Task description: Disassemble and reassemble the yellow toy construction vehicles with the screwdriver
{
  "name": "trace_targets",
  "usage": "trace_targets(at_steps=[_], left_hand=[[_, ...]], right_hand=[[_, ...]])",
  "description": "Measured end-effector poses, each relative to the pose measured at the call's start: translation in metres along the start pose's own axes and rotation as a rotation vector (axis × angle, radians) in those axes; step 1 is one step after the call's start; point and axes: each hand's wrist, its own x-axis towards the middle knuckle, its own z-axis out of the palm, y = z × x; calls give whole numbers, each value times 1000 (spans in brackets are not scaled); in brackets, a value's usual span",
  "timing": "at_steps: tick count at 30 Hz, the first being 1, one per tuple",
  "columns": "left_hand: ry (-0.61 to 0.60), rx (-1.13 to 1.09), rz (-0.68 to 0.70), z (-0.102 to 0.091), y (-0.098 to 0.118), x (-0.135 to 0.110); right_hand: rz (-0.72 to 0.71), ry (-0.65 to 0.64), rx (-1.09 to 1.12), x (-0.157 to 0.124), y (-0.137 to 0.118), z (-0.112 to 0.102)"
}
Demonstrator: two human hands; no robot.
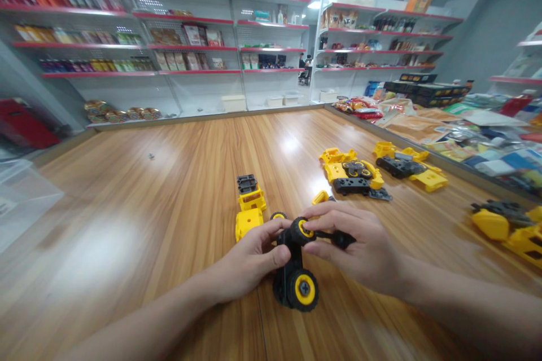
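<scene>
My left hand (249,262) is closed around a black toy vehicle chassis (295,259), tilted up on end above the table. A black-tyred wheel (303,230) with a yellow hub is at its upper end, and a larger wheel (304,290) of the same look is at the lower end. In my right hand (366,242) is a small black screwdriver (344,240), its shaft pointing at the upper wheel's hub. My right fingertips touch or nearly touch that wheel; the screwdriver's tip is hard to make out. Just beyond my left hand lies a yellow toy body part (249,221).
Yellow and black toy parts (351,172) lie in piles at the right, with another group (410,166) behind. More parts (508,228) sit at the right edge. A clear plastic bin (25,197) stands left. A tiny object (151,156) lies far left. Stocked shelves (190,48) line the back.
</scene>
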Motion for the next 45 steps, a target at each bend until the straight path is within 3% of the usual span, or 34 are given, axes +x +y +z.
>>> trace_targets(at_steps=[17, 25, 35, 45], left_hand=[[-6, -88, -7, -2, -2, -2], [127, 5, -94, -1, -6, -3], [99, 65, -56, 4, 1, -2], [107, 97, -21, 6, 5, 0]], right_hand=[[72, -127, 44, 0, 2, 0], [28, -153, 61, 2, 3, -1], [137, -140, 13, 1, -6, -8], [85, -177, -5, 3, -7, -7]])
